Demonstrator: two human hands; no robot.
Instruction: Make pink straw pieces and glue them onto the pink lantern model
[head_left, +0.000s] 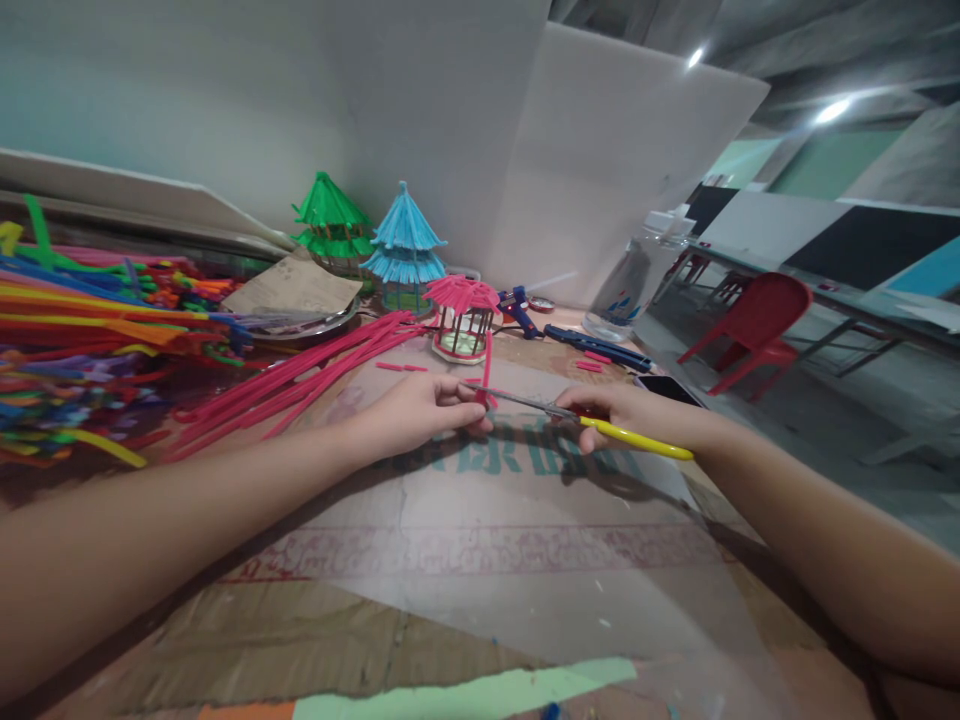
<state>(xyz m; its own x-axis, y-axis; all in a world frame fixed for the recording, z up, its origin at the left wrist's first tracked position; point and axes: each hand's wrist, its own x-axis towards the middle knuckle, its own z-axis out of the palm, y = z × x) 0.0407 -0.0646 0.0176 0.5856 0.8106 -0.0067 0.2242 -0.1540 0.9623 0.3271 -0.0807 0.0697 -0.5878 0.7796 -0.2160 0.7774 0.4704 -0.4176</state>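
Above the table (pixel 810 650), pink strip (pixel 488 366) fast in left grip (pixel 427 410), scissors (pixel 637 438) in right grip (pixel 619 413)

Can make out, but not read, large teal characters (pixel 491 455), blurred and partly covered, on or beneath the pale, flat, translucent sheet (pixel 510 503) at mid-frame, and a small blue-and-red mark (pixel 621 308) on the clear plastic bottle (pixel 624 276) right of centre. Can read no word anywhere.

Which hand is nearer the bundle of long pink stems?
Left. The left hand is close by, right of the pink bundle; the right hand, on the yellow-handled scissors, is farther right.
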